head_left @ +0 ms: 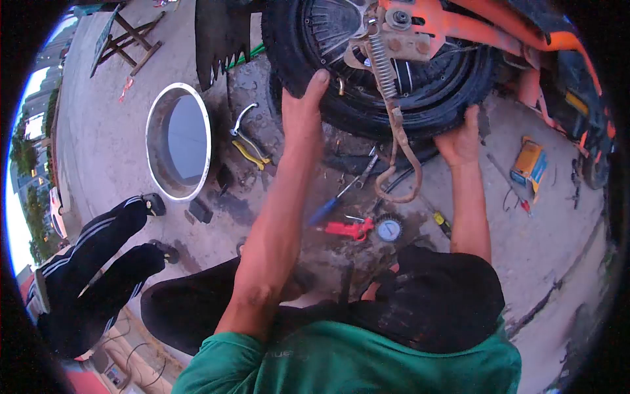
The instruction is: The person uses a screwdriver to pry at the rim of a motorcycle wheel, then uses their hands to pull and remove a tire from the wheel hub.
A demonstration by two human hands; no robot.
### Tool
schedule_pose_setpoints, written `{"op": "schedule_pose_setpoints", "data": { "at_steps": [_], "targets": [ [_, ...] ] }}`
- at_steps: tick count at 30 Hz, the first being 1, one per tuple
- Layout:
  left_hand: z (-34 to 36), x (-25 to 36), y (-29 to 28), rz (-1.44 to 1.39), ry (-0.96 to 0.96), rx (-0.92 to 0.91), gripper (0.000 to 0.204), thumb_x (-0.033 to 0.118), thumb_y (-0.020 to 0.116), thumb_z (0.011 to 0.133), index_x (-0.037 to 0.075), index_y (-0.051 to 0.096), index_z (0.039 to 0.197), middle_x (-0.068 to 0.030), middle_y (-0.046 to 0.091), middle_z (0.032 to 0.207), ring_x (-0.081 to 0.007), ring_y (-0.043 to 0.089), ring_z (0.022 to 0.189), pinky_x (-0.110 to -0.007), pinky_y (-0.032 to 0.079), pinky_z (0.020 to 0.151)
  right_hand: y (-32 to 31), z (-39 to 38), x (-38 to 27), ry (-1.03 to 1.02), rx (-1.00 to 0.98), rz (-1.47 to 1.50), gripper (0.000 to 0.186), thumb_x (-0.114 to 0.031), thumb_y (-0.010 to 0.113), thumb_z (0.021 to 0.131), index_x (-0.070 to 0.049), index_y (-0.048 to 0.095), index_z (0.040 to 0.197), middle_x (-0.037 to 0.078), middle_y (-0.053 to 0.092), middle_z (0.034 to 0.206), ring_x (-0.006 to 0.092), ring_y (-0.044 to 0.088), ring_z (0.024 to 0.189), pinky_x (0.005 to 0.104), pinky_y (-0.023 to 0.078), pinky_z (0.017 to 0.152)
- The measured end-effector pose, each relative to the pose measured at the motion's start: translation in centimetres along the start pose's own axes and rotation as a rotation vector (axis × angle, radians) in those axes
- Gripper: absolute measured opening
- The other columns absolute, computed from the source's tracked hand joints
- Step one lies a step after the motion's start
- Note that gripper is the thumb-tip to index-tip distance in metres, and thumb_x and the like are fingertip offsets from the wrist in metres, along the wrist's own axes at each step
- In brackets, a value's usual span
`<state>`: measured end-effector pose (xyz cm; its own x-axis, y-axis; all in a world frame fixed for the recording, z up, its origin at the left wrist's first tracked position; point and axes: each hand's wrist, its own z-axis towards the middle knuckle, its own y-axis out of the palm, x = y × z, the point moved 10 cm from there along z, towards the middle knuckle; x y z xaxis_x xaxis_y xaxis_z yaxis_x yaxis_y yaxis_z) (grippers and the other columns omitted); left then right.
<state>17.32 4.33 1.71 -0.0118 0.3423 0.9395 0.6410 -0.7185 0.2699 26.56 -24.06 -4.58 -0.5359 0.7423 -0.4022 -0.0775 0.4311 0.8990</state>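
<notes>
A black tyre (420, 118) on a dark wheel fills the top middle, beside the orange frame (472, 29) of a two-wheeler. My left hand (304, 104) grips the tyre's left lower side, thumb laid over the sidewall and fingers hidden behind it. At the lower right of the tyre, my right hand (461, 139) holds its edge, with part of the fingers out of sight. In front of the wheel hang a coil spring (382, 65) and a rusty bent stand (401, 141). A brass-coloured valve stem (340, 86) pokes out near my left thumb.
Below the wheel lie a red inflator gun (350, 228) with a round gauge (389, 229), a blue-handled screwdriver (323, 213) and yellow-handled pliers (250, 148). A basin of water (151, 154) stands left, near another person's legs (98, 246). An orange box (529, 168) lies right.
</notes>
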Motion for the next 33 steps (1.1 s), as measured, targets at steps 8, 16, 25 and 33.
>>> {"op": "schedule_pose_setpoints", "data": {
  "at_steps": [8,16,25,33],
  "targets": [
    [1.0,-0.8,-0.2,-0.18,-0.092,-0.032,0.059,0.011,0.081,0.081,0.003,0.057,0.134,-0.0066,0.067,0.121,-0.0219,0.064,0.108,-0.038,0.051,0.099,-2.7,-0.7,1.1,-0.024,0.331,-0.28,0.067,-0.035,0.071,0.091,-0.007,0.049,0.147,0.006,0.056,0.145,0.0275,0.052,0.134,0.0478,0.036,0.118],
    [2.0,-2.2,-0.8,-0.247,-0.065,-0.07,0.068,0.008,0.082,0.076,0.003,0.054,0.137,-0.0071,0.065,0.124,-0.0223,0.064,0.106,-0.038,0.053,0.096,-2.7,-0.2,1.5,-0.077,0.266,-0.362,0.064,-0.038,0.068,0.091,-0.004,0.052,0.143,0.008,0.059,0.14,0.0264,0.056,0.128,0.0462,0.041,0.115],
    [3.5,-2.4,-0.5,-0.254,-0.063,-0.207,0.069,0.018,0.078,0.078,0.002,0.051,0.139,-0.0101,0.067,0.121,-0.0272,0.068,0.106,-0.042,0.057,0.097,-4.3,-1.0,2.9,-0.078,0.362,-0.275,0.061,-0.038,0.069,0.09,-0.005,0.055,0.139,0.006,0.062,0.135,0.0274,0.059,0.124,0.0463,0.043,0.113],
    [4.4,-1.4,-1.1,-0.21,-0.007,-0.237,0.066,0.016,0.078,0.081,0.002,0.051,0.14,-0.0098,0.067,0.122,-0.027,0.068,0.107,-0.043,0.057,0.096,2.0,-1.1,-3.2,-0.288,0.527,-0.666,0.054,-0.023,0.078,0.09,-0.002,0.055,0.134,0.008,0.065,0.126,0.0217,0.064,0.112,0.0385,0.05,0.1]
  ]
}}
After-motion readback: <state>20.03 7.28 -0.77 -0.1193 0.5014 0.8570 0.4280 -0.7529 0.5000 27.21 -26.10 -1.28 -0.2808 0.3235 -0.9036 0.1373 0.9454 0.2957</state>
